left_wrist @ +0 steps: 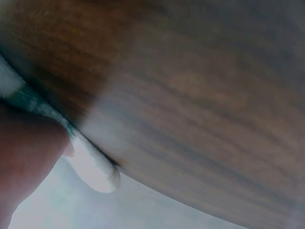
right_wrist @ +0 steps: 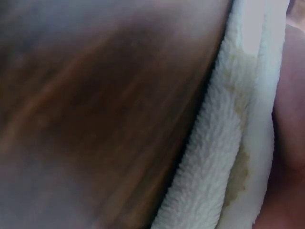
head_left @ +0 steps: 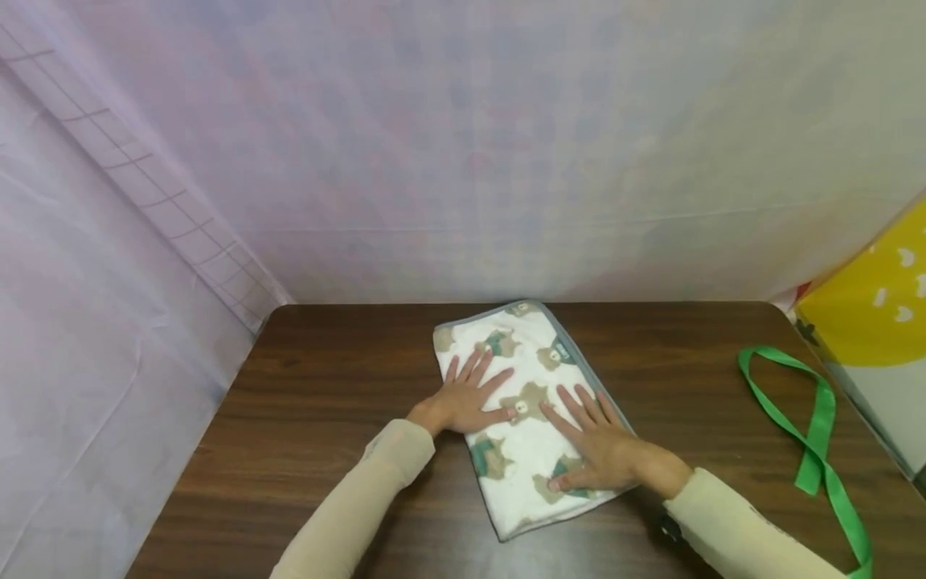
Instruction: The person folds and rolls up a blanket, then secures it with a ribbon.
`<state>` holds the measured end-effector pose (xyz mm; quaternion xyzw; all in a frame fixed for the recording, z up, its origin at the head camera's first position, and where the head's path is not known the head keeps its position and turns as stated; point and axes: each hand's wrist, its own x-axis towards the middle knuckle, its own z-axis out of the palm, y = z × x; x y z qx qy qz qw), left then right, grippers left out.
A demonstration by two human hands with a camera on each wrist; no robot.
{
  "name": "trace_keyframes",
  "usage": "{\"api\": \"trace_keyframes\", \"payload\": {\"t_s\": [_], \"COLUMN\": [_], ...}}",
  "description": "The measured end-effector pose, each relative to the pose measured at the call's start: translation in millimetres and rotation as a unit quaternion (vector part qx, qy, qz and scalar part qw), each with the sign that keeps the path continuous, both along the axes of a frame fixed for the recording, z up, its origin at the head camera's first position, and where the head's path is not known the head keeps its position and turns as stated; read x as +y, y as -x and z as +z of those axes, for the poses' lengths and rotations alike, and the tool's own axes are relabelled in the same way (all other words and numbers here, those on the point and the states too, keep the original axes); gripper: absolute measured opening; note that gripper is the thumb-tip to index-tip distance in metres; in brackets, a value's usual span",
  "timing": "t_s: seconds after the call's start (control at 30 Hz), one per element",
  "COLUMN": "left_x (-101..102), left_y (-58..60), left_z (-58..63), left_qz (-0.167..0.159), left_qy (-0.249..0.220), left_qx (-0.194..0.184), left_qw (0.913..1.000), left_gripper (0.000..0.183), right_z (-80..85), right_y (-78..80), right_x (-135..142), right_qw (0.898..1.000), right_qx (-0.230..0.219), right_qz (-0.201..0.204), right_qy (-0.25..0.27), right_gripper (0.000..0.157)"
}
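A folded white towel [head_left: 524,450] with bears in green and a grey trim lies slantwise on the brown wooden table. On its left part my left hand [head_left: 469,398] rests flat, fingers spread. Lower down, toward the right edge, my right hand [head_left: 596,441] presses on the cloth with spread fingers. The left wrist view has part of my left hand [left_wrist: 28,152] over the towel's edge [left_wrist: 90,164]. Stacked fluffy layers of the towel [right_wrist: 205,148] show beside my right hand [right_wrist: 290,119] in the right wrist view.
A green ribbon [head_left: 820,434] lies loosely curled on the right side of the table [head_left: 325,386]. Pale curtains [head_left: 463,145] hang behind and to the left. A yellow patterned sheet [head_left: 875,297] is past the table's right edge.
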<state>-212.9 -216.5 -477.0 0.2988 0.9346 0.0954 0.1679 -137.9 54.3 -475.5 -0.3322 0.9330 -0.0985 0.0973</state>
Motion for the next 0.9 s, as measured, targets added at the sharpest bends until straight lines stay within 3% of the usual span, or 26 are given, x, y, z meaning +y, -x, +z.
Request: {"api": "trace_keyframes", "payload": {"t_s": [0.47,0.73,0.9], "left_x": [0.0,-0.3,2.1], "left_y": [2.2,1.5,-5.9], "left_z": [-3.2,-1.5,2.0], "left_qz": [-0.015,-0.028,-0.021], "left_qy": [0.020,0.029,0.050], "left_qx": [0.019,0.052,0.086], "left_qw": [0.9995,0.9978,0.9949], "left_gripper": [0.075,0.074,0.073], "right_z": [1.3,2.9,3.8], "right_y": [-7.9,-16.4,-22.0], "right_x": [-7.6,-16.8,-24.7], "right_qw": [0.999,0.995,0.992], "right_qx": [-0.034,-0.052,-0.052], "right_qz": [-0.039,-0.084,-0.109], "right_qy": [0.013,0.018,0.019], "right_gripper": [0.108,0.107,0.106]}}
